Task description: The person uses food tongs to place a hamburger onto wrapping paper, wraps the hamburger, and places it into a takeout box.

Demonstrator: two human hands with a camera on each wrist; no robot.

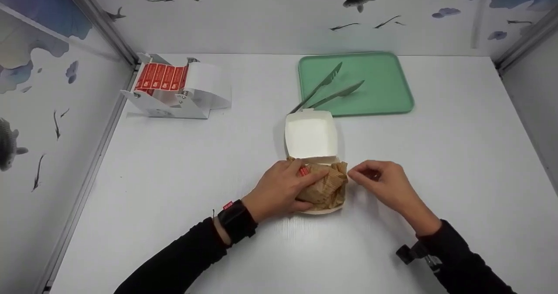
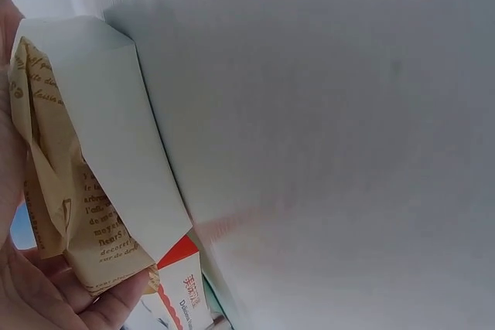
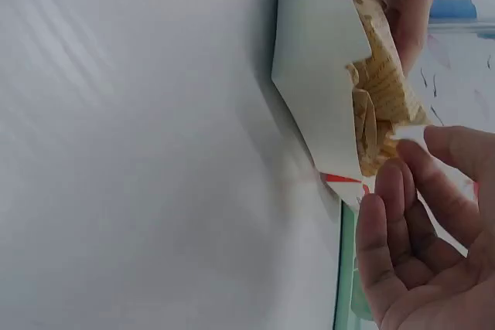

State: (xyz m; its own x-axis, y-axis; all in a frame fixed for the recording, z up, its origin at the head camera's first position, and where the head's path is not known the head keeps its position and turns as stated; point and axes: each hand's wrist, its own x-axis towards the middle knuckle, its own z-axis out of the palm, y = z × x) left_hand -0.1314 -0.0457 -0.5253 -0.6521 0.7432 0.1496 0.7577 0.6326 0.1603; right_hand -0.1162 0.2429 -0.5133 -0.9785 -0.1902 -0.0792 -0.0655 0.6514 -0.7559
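Observation:
In the head view, a crumpled brown paper-wrapped bundle [image 1: 320, 191] sits in the bottom of a white takeaway box [image 1: 311, 135], whose lid stands open behind it. My left hand [image 1: 281, 187] grips the bundle from the left, partly covering a small red sticker [image 1: 304, 171]. At the right edge of the wrapping paper [image 3: 387, 86], the thumb and forefinger of my right hand [image 1: 383, 180] pinch together; its other fingers are loosely curled. Printed lettering shows on the paper in the left wrist view. What is inside the wrapping is hidden.
A green tray [image 1: 379, 98] lies at the back, with metal tongs [image 1: 320, 87] leaning across it behind the box lid. At the back left stands a white dispenser [image 1: 174, 111] with a roll of red stickers [image 1: 161, 76]. Walls border the table at the back and sides.

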